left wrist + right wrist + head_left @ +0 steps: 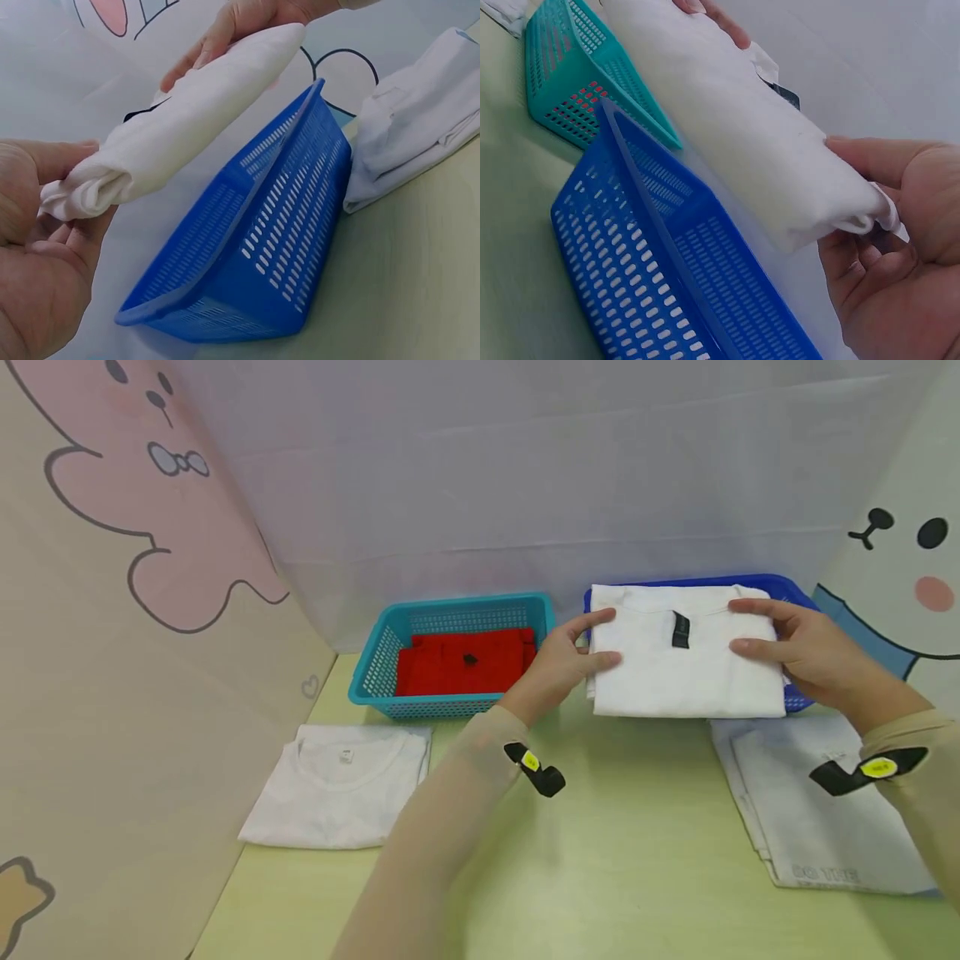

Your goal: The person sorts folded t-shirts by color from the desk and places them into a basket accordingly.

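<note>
A folded white T-shirt (675, 672) with a black neck label is held level by both hands above the blue basket (285, 240). My left hand (558, 664) pinches its left edge, thumb on top and fingers beneath in the left wrist view. On the opposite edge, my right hand (813, 652) grips the folded layers the same way, as the right wrist view shows. The shirt hides most of the basket in the head view; in both wrist views it hangs over the basket's opening.
Left of the blue basket stands a teal basket (367, 672) with folded red clothing (465, 668) inside. One folded white shirt (345, 793) lies at the table's left. Stacked white shirts (817, 827), one with printed lettering, lie at the right. A pale curtain (525, 485) hangs behind.
</note>
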A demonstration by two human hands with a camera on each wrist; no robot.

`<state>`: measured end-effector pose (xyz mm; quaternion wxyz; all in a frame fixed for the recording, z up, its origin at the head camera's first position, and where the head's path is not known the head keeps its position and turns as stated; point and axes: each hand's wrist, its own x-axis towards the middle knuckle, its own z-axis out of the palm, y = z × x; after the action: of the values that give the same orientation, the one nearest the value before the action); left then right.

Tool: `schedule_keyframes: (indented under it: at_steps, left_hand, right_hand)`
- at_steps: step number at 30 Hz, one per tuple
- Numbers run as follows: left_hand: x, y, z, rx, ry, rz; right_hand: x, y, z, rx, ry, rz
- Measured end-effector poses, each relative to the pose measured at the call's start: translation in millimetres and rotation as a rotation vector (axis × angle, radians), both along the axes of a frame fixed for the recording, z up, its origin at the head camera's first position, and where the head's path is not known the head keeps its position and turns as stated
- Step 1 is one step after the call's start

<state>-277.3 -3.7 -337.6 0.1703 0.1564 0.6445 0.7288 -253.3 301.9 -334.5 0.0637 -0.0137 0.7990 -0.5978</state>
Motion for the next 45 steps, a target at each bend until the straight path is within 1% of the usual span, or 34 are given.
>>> schedule_keyframes:
  at_steps: [2, 4, 5, 7, 9, 10, 13, 16, 18, 21, 24, 27, 31, 34, 41, 45]
  left_hand:
    - [-9.3, 8.8, -2.8, -0.013, 0.011, 0.017]
    - [-18.2, 17.2, -6.3, -0.054, 0.027, 0.038]
    - [-22.2, 21.4, -7.9, -0.065, 0.025, 0.044]
    - [-26.4, 28.5, -8.2, -0.096, 0.028, 0.067]
    - [-26.4, 33.6, -4.5, -0.114, 0.026, 0.079]
    - [-28.6, 36.8, -4.8, -0.129, 0.032, 0.089]
    - [-36.3, 46.4, -7.7, -0.128, 0.037, 0.107]
    - [-48.1, 57.9, -16.9, -0.150, 0.056, 0.129]
    - [-50.2, 63.8, -18.5, -0.150, 0.052, 0.132]
    - [-51.2, 68.7, -19.5, -0.180, 0.057, 0.147]
    - [-48.8, 69.0, -16.8, -0.209, 0.048, 0.159]
    - [-45.0, 67.0, -12.4, -0.235, 0.045, 0.156]
    - [-45.2, 67.4, -10.1, -0.246, 0.030, 0.168]
    - [-52.3, 72.0, -15.2, -0.247, 0.020, 0.185]
    - [-74.9, 80.2, -38.5, -0.279, 0.009, 0.156]
    - [-81.7, 82.2, -43.4, -0.307, -0.006, 0.158]
  right_hand:
    - [-6.0, 7.1, 0.4, -0.009, 0.001, 0.004]
    - [-11.9, 14.7, 0.8, -0.006, -0.001, 0.011]
    - [-14.8, 18.4, 1.1, -0.008, -0.004, 0.017]
    - [-20.3, 25.9, 1.5, -0.004, -0.013, 0.028]
    - [-26.2, 32.9, 1.5, 0.003, -0.023, 0.041]
    - [-29.1, 36.3, 1.1, 0.000, -0.031, 0.046]
    - [-37.3, 45.1, -1.1, -0.002, -0.052, 0.059]
    - [-43.9, 52.3, -5.0, -0.007, -0.073, 0.055]
    - [-47.7, 56.6, -8.0, -0.011, -0.086, 0.041]
    - [-52.1, 60.5, -10.5, 0.019, -0.105, 0.038]
    - [-56.5, 61.7, -10.4, 0.063, -0.133, 0.050]
    - [-61.5, 61.4, -9.1, 0.093, -0.164, 0.057]
    - [-69.5, 62.3, -8.3, 0.113, -0.195, 0.060]
    - [-75.7, 64.9, -9.1, 0.138, -0.192, 0.074]
    - [-85.9, 70.1, -13.6, 0.206, -0.201, 0.140]
    - [-93.3, 69.2, -16.1, 0.246, -0.205, 0.168]
